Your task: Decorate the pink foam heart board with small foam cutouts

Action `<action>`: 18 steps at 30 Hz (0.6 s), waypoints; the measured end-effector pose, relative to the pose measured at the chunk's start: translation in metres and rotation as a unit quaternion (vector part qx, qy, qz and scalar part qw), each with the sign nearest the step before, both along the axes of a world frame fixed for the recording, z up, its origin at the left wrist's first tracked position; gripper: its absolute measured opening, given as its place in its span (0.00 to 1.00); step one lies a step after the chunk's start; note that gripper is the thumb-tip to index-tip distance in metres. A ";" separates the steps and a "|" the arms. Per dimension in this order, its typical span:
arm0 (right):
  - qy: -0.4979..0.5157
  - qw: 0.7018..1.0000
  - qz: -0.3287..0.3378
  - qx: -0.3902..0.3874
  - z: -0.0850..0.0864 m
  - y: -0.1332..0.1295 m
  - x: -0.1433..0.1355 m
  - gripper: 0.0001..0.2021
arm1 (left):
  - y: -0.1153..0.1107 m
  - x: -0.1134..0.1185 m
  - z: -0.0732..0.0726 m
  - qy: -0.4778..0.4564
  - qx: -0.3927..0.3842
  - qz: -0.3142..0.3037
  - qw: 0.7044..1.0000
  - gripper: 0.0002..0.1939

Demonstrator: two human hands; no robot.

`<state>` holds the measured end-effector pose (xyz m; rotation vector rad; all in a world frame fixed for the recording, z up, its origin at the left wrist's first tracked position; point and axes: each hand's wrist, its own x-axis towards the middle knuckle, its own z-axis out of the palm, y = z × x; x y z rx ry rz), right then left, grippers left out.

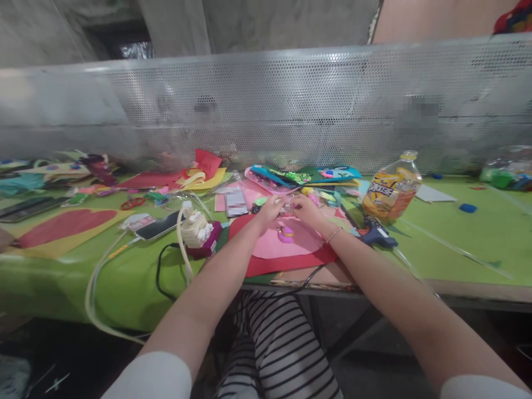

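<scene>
Both hands reach to the middle of the table, close together, over red and pink paper sheets. My left hand point(272, 210) has its fingers drawn together at the edge of a clear plastic wrapper point(290, 204). On the wrapper's other side, my right hand point(308, 209) pinches it with bent fingers; its contents are too small to make out. Just below the hands, a small purple and yellow piece point(285, 234) rests on the pink paper point(272, 247), which lies on a larger red sheet point(266, 266). Yellow and green pieces lie beyond my right hand.
A bottle point(390, 191) and a glue gun point(378, 233) are on the right. To the left are a power adapter point(197, 230) with cables, a phone point(162, 225) and red scissors point(133, 203). A perforated metal panel point(266, 111) stands behind. Someone's hand point(6, 242) shows far left.
</scene>
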<state>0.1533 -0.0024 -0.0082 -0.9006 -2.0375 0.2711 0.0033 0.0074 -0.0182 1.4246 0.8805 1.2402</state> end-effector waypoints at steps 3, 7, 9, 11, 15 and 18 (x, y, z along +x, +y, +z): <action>-0.026 0.999 0.025 -0.005 -0.001 0.003 0.001 0.06 | 0.000 0.000 -0.002 0.008 -0.004 -0.008 1.000 0.11; 0.020 1.000 -0.014 -0.011 0.004 0.001 0.000 0.06 | 0.002 -0.001 -0.001 0.009 -0.024 0.005 1.000 0.10; 0.093 0.993 -0.066 -0.034 0.009 -0.002 0.001 0.06 | 0.004 -0.002 0.001 -0.002 -0.044 0.024 0.999 0.10; 0.183 0.975 -0.102 -0.080 0.013 -0.003 0.005 0.08 | 0.006 -0.003 0.002 -0.011 -0.057 0.040 0.997 0.10; 0.277 0.942 -0.094 -0.163 0.013 -0.001 0.010 0.14 | 0.005 -0.002 0.003 -0.015 -0.049 0.057 0.997 0.10; 0.270 0.945 -0.077 -0.169 0.007 0.004 0.009 0.14 | 0.002 -0.001 0.005 -0.038 -0.055 0.048 0.997 0.09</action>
